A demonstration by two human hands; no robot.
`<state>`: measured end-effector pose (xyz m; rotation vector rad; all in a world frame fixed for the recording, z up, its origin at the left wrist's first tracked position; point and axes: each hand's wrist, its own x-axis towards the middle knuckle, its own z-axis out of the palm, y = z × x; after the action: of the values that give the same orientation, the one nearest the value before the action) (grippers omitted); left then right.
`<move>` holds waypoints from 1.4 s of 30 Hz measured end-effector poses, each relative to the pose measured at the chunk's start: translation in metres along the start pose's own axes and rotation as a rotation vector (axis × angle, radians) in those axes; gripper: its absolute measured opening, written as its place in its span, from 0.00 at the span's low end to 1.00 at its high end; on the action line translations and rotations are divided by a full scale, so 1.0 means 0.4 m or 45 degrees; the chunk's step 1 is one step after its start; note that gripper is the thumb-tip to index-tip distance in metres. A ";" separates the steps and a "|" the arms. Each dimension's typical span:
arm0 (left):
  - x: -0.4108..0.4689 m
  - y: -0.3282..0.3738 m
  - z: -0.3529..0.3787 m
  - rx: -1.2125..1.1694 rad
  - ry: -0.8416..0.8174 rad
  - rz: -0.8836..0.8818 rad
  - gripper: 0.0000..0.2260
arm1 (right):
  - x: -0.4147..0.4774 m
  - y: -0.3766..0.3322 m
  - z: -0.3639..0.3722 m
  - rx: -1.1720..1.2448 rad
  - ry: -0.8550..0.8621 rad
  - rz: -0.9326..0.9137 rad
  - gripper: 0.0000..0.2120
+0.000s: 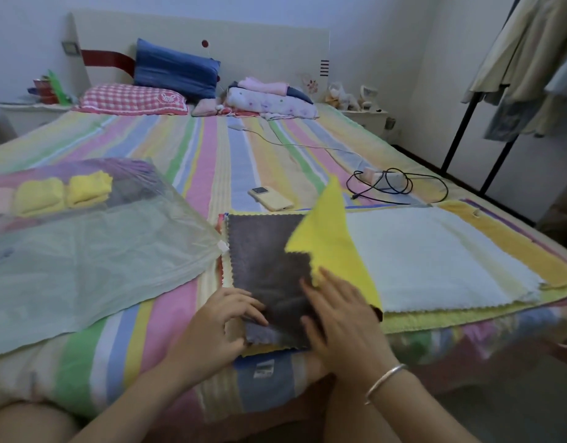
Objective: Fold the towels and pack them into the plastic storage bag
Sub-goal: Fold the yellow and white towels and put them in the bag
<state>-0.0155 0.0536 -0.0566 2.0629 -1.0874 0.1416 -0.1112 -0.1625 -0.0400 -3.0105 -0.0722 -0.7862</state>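
While both hands work at the near edge of the bed, the scene reads like this:

Landmark: grey towel [266, 251], lying flat on top of a stack of small cloths on the striped bed sheet [212, 148].
Left hand [218, 324]: at the near left corner of the grey towel, fingers bent and pinching its folded-up edge.
Right hand [339, 324]: on the near right part of the grey towel, fingers spread and pressing flat, nothing clamped; a silver bracelet [384, 378] is on the wrist.
Yellow towel [330, 231]: on the right side of the grey towel, lifted and standing up in a point; its lower edge touches the right fingers.
White towel [429, 257]: spread flat just right of the grey towel.
Plastic storage bag [93, 257]: to the left of the grey towel, lying flat; two folded yellow towels [63, 193] are visible inside at its far end.
Phone [271, 198]: beyond the grey towel, in a yellow case.
Black cable [400, 187]: beyond and right of the grey towel.
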 end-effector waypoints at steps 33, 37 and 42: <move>0.111 -0.051 -0.032 -0.132 0.005 0.050 0.11 | 0.092 -0.111 -0.048 0.854 0.399 0.086 0.06; 0.202 -0.046 -0.064 0.091 0.049 0.113 0.16 | 0.160 -0.086 -0.157 0.936 0.481 0.066 0.08; 0.296 -0.028 -0.114 0.199 0.067 0.068 0.16 | 0.253 -0.037 -0.342 1.016 0.520 0.103 0.13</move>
<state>0.0782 0.0113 0.0185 2.1563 -1.1306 0.3148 -0.0904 -0.1492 0.1291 -2.0640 -0.1963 -1.0338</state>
